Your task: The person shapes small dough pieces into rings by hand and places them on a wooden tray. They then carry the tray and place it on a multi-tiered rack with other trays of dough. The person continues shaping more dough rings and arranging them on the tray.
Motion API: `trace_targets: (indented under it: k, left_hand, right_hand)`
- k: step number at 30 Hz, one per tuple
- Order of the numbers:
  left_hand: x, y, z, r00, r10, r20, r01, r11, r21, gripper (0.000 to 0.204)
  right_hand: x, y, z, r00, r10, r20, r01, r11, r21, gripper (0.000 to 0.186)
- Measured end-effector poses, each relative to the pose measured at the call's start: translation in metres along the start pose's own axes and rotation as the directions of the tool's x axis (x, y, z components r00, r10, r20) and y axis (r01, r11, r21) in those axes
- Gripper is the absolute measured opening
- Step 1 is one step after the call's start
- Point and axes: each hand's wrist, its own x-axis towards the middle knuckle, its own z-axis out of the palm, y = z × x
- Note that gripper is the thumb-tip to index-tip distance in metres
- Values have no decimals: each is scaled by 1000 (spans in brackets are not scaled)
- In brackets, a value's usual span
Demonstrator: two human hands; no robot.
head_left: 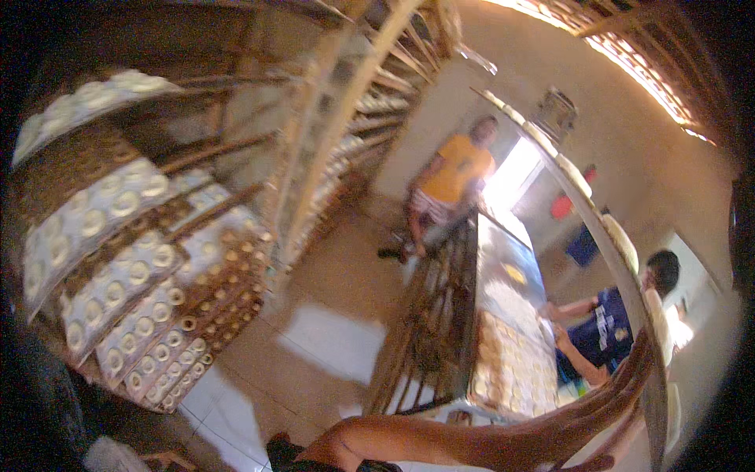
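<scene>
A long wooden board (609, 228) with pale round dough pieces (621, 242) along it rises edge-on at my right. My left forearm crosses from the lower middle, and my left hand (621, 381) grips the board near its close end; the fingertips are partly hidden and blurred. Under that forearm, at the lower right, a blurred bit of skin looks like my right hand (602, 455), close to the board. Its fingers cannot be made out.
Racks on the left hold trays (102, 212) of ring-shaped dough pieces; wooden posts (346, 118) stand beside them. A person in dark blue (609, 330) works at a table (503, 311) with rows of dough. Another person in a yellow shirt (456, 169) stands beyond it.
</scene>
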Motion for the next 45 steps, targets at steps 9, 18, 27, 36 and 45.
trace_targets:
  k: [9, 18, 27, 36, 45]
  left_hand:
    - [20, -6, -25, 930, 268, -253, -136, 888, 440, 108]
    - [45, -38, -34, 783, 518, -346, -164, 708, 687, 108]
    - [46, -1, -67, 642, 693, -327, -173, 546, 820, 109]
    - [7, 145, -137, 530, 802, -274, -158, 411, 898, 110]
    - [-8, 273, -189, 406, 886, -225, -131, 300, 945, 111]
  right_hand:
    - [84, -35, 21, 897, -5, 443, 7, 1000, -2, 99]
    - [159, -73, 24, 695, -40, 718, -1, 998, 56, 101]
    - [224, -123, 83, 543, -93, 835, -7, 993, 115, 103]
    - [341, -188, 227, 469, -188, 863, 19, 979, 203, 105]
    - [432, -176, 386, 443, -200, 874, 41, 978, 203, 101]
